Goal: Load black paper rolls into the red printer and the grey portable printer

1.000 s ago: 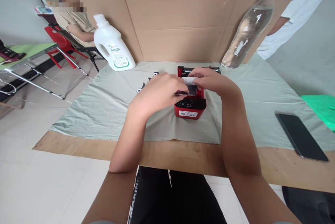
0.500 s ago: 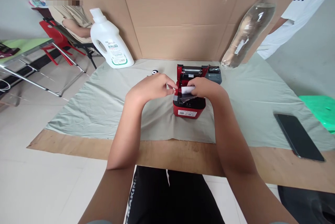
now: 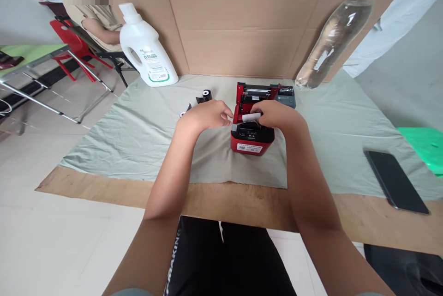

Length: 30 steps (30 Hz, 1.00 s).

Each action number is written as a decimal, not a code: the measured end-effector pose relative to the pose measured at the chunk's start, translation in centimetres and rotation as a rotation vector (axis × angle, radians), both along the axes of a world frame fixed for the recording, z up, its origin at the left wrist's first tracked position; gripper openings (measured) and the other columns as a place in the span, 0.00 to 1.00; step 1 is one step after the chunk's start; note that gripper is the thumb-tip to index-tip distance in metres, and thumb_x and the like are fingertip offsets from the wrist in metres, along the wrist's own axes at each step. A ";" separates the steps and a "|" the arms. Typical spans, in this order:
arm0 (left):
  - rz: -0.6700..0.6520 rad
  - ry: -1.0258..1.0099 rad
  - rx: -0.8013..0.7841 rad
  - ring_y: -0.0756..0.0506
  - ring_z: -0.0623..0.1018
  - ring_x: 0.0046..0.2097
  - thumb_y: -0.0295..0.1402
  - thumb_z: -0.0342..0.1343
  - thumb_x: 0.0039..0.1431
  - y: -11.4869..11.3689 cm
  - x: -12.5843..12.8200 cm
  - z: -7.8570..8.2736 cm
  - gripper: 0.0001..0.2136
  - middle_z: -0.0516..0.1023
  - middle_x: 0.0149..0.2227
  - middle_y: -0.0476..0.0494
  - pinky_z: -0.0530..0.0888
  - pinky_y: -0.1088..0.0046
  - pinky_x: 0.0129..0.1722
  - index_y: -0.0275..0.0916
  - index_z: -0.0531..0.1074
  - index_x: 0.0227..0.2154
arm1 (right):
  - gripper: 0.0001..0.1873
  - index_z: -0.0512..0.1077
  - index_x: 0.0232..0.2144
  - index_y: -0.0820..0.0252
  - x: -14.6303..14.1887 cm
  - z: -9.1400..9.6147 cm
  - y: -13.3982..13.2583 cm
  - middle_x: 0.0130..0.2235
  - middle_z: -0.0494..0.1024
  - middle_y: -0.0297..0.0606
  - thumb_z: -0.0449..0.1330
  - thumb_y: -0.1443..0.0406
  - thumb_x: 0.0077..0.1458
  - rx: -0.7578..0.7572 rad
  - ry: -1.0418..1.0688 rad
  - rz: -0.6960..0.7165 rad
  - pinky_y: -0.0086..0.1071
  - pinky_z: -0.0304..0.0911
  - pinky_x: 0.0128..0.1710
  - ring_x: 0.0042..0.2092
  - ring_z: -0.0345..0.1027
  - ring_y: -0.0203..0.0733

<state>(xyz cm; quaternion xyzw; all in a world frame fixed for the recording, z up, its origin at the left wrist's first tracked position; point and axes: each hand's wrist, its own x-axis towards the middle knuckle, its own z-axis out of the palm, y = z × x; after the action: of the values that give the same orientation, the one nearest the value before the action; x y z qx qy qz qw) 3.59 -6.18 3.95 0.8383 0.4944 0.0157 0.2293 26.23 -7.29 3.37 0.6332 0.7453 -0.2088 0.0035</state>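
A small red and black printer stands on the cloth with its lid raised. My right hand reaches over it from the right, its fingers closed on the end of a white paper roll. That roll lies across the printer's opened bay; whether it rests on the bottom is hidden. On the left, my left hand hovers at the printer's side wall with bent fingers apart, nothing visible between them. Behind my left hand are a black roll with a white core and another white-cored piece, partly covered.
A white detergent jug stands back left, and a water-filled bottle leans back right against the cardboard. A grey battery-like block sits behind the printer. A phone lies right. A seated person is beyond.
The paper roll has tilted slightly, its right end higher, and the clear flap seen in front of it no longer shows. My left hand has shifted slightly. The view moved a little, exposing more black roll.
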 end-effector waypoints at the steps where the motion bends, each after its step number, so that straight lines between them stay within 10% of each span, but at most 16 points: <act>1: 0.001 -0.006 0.011 0.43 0.82 0.41 0.34 0.60 0.54 -0.1 0.0 0.1 0.19 0.86 0.46 0.47 0.72 0.71 0.38 0.47 0.83 0.50 | 0.21 0.79 0.47 0.55 0.1 0.0 0.0 0.47 0.83 0.40 0.61 0.73 0.52 -0.001 0.011 -0.007 0.33 0.60 0.32 0.40 0.74 0.45; 8: -0.133 -0.085 0.019 0.43 0.82 0.44 0.46 0.65 0.54 -0.5 0.1 0.3 0.27 0.84 0.51 0.47 0.72 0.71 0.41 0.50 0.79 0.58 | 0.19 0.78 0.48 0.56 -0.9 -0.7 0.4 0.51 0.83 0.42 0.60 0.74 0.56 0.039 -0.139 0.008 0.33 0.60 0.37 0.47 0.75 0.47; 17: -0.217 -0.077 0.130 0.42 0.82 0.41 0.37 0.61 0.58 -1.6 2.7 -0.3 0.11 0.85 0.40 0.48 0.69 0.69 0.36 0.49 0.85 0.42 | 0.17 0.82 0.51 0.60 -3.1 -1.8 0.7 0.53 0.82 0.56 0.59 0.65 0.64 0.105 -0.304 -0.060 0.43 0.65 0.49 0.57 0.73 0.61; 22: -0.221 -0.086 0.129 0.43 0.80 0.35 0.34 0.57 0.62 -2.2 2.8 -0.1 0.11 0.84 0.35 0.47 0.66 0.68 0.33 0.48 0.85 0.40 | 0.12 0.83 0.42 0.54 -0.4 0.5 -0.3 0.44 0.85 0.43 0.60 0.66 0.61 -0.017 -0.033 -0.001 0.37 0.66 0.39 0.43 0.76 0.49; 30: -0.237 -0.052 0.156 0.47 0.73 0.29 0.29 0.51 0.64 -2.7 3.5 0.0 0.13 0.77 0.30 0.47 0.60 0.68 0.32 0.44 0.82 0.30 | 0.11 0.80 0.37 0.54 3.6 2.7 -1.6 0.44 0.82 0.45 0.59 0.57 0.66 0.601 0.469 -0.325 0.49 0.69 0.51 0.46 0.74 0.53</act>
<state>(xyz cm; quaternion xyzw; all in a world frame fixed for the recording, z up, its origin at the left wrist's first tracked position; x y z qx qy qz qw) 7.05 -8.92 3.93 0.9055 0.3829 0.0488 0.1765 29.79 -8.92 6.11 0.6507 0.6439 -0.1184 -0.3846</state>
